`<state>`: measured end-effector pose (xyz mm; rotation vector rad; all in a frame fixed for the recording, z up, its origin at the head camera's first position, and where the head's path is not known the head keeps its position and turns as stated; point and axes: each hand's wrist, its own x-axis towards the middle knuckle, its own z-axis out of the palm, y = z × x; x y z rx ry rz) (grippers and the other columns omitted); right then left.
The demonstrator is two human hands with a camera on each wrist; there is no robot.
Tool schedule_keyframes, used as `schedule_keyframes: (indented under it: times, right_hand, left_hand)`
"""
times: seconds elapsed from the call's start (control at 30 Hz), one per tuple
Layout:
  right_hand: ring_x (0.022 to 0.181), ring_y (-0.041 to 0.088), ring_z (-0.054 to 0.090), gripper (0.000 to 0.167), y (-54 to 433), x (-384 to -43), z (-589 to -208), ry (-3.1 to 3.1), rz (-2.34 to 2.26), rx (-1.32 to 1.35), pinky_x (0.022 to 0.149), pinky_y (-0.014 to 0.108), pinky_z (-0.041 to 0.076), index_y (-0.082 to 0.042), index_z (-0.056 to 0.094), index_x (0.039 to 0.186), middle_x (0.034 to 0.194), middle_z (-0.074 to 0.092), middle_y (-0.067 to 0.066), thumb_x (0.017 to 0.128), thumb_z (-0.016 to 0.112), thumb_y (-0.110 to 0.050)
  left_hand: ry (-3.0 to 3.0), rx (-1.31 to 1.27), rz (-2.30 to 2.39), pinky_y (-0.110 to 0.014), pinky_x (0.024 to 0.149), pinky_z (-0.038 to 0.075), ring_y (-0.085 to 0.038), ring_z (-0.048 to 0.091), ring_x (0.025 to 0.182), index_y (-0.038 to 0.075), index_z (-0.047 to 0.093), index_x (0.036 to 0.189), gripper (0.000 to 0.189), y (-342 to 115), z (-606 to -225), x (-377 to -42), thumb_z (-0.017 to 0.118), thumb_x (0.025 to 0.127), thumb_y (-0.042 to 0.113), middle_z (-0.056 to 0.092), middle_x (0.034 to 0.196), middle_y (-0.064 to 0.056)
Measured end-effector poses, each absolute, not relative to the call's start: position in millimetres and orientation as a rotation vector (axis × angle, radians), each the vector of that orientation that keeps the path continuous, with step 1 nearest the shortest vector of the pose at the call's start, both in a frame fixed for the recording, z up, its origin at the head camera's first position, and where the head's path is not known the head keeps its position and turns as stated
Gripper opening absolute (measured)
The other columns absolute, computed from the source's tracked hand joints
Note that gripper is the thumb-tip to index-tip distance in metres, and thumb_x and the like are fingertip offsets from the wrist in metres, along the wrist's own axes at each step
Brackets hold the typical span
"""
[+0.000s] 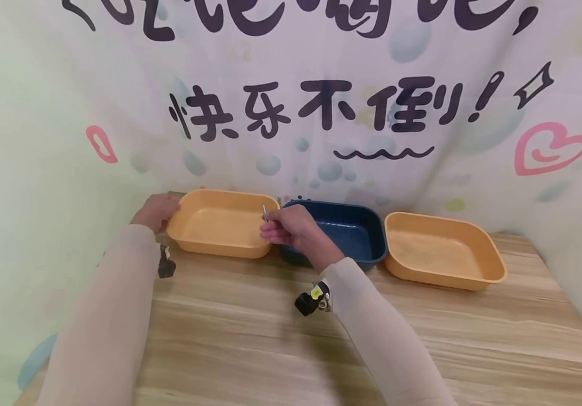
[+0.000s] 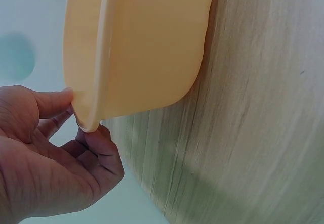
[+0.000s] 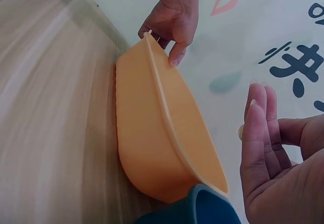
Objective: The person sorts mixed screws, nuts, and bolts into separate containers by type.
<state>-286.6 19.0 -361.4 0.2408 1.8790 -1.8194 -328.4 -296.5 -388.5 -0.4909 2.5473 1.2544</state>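
Observation:
At the left end of the row stands a yellow-orange plastic basin (image 1: 215,248). My left hand (image 1: 155,211) grips its left end; in the left wrist view the thumb and curled fingers of that hand (image 2: 55,158) are at the rim of the basin (image 2: 147,47). Over the basin's right end, my right hand (image 1: 291,223) pinches a small, thin silvery thing (image 1: 264,211) between thumb and fingertips. Its kind is too small to tell. In the right wrist view the fingers of the right hand (image 3: 258,148) hide most of it.
A dark blue basin (image 1: 336,206) stands beside the left one, partly behind my right hand. Farther right is another yellow-orange basin (image 1: 438,276). All rest on a wood-grain table (image 1: 230,338) against a printed cloth backdrop (image 1: 291,169).

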Motion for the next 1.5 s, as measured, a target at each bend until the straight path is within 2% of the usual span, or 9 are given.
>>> schedule_keyframes:
  times: [0.07, 0.13, 0.3, 0.4, 0.57, 0.7, 1.17, 1.37, 1.5]
  right_hand:
    - [0.063, 0.016, 0.071, 0.027, 17, -291, -360, 1.886, -1.816, 0.248, 0.058, 0.024, 0.055, 0.0, 0.068, 0.109, 0.078, 0.073, 0.009, 0.094, 0.065, -0.021]
    - [0.064, 0.017, 0.071, 0.037, 15, -294, -360, 1.886, -1.819, 0.251, 0.058, 0.025, 0.055, -0.001, 0.059, 0.126, 0.08, 0.073, 0.01, 0.095, 0.064, -0.021]
    - [0.068, 0.019, 0.073, 0.074, 10, -299, -358, 1.855, -1.835, 0.252, 0.059, 0.026, 0.056, -0.012, 0.018, 0.155, 0.085, 0.074, 0.012, 0.096, 0.062, -0.019]
    - [0.07, 0.02, 0.073, 0.066, 8, -300, -357, 1.843, -1.841, 0.26, 0.059, 0.026, 0.056, -0.01, 0.027, 0.152, 0.086, 0.074, 0.012, 0.096, 0.062, -0.019]
    - [0.07, 0.019, 0.073, 0.037, 4, -300, -355, 1.836, -1.857, 0.262, 0.059, 0.025, 0.055, -0.003, 0.057, 0.127, 0.089, 0.074, 0.012, 0.095, 0.063, -0.022]
    - [0.071, 0.019, 0.073, 0.028, 1, -299, -352, 1.843, -1.855, 0.264, 0.061, 0.025, 0.055, -0.005, 0.063, 0.115, 0.09, 0.074, 0.012, 0.096, 0.063, -0.026]
    - [0.07, 0.02, 0.073, 0.026, 6, -297, -348, 1.826, -1.828, 0.246, 0.059, 0.025, 0.055, -0.012, 0.059, 0.115, 0.091, 0.074, 0.013, 0.095, 0.064, -0.027]
    - [0.07, 0.02, 0.073, 0.045, 15, -295, -350, 1.844, -1.806, 0.214, 0.06, 0.026, 0.056, -0.011, 0.049, 0.134, 0.09, 0.074, 0.012, 0.095, 0.063, -0.029]
    - [0.072, 0.02, 0.073, 0.045, 25, -289, -350, 1.869, -1.78, 0.217, 0.062, 0.026, 0.056, -0.008, 0.053, 0.131, 0.089, 0.074, 0.013, 0.094, 0.064, -0.031]
  left_hand:
    - [2.549, -0.473, 1.254, -0.024, 0.052, 0.043, -0.01, 0.048, 0.056, -0.002, 0.048, 0.113, 0.024, -296, -388, -327, 0.04, 0.097, 0.014, 0.051, 0.083, -0.005]
    - [2.547, -0.458, 1.251, -0.024, 0.052, 0.043, -0.009, 0.048, 0.057, -0.003, 0.049, 0.116, 0.027, -294, -387, -326, 0.04, 0.097, 0.013, 0.052, 0.085, -0.006]
    - [2.543, -0.461, 1.255, -0.023, 0.052, 0.043, -0.009, 0.049, 0.058, -0.004, 0.047, 0.124, 0.032, -290, -384, -322, 0.04, 0.098, 0.013, 0.052, 0.093, -0.01]
    - [2.542, -0.463, 1.26, -0.023, 0.052, 0.042, -0.009, 0.048, 0.057, -0.004, 0.048, 0.119, 0.028, -290, -384, -321, 0.04, 0.097, 0.013, 0.053, 0.088, -0.008]
    - [2.546, -0.455, 1.241, -0.023, 0.05, 0.041, -0.009, 0.046, 0.053, -0.001, 0.049, 0.104, 0.018, -293, -386, -325, 0.04, 0.095, 0.011, 0.05, 0.074, -0.002]
    - [2.54, -0.457, 1.251, -0.023, 0.049, 0.041, -0.009, 0.046, 0.051, 0.0, 0.049, 0.102, 0.017, -294, -387, -328, 0.039, 0.094, 0.01, 0.05, 0.07, -0.001]
    - [2.52, -0.474, 1.265, -0.023, 0.048, 0.04, -0.009, 0.046, 0.051, -0.001, 0.049, 0.103, 0.018, -297, -385, -325, 0.04, 0.091, 0.01, 0.049, 0.069, 0.0]
    - [2.524, -0.48, 1.27, -0.023, 0.047, 0.039, -0.008, 0.044, 0.05, 0.0, 0.048, 0.1, 0.016, -297, -385, -327, 0.04, 0.09, 0.01, 0.049, 0.068, 0.001]
    - [2.526, -0.471, 1.255, -0.023, 0.046, 0.039, -0.008, 0.044, 0.049, 0.0, 0.048, 0.097, 0.015, -297, -385, -329, 0.04, 0.093, 0.012, 0.048, 0.065, 0.001]
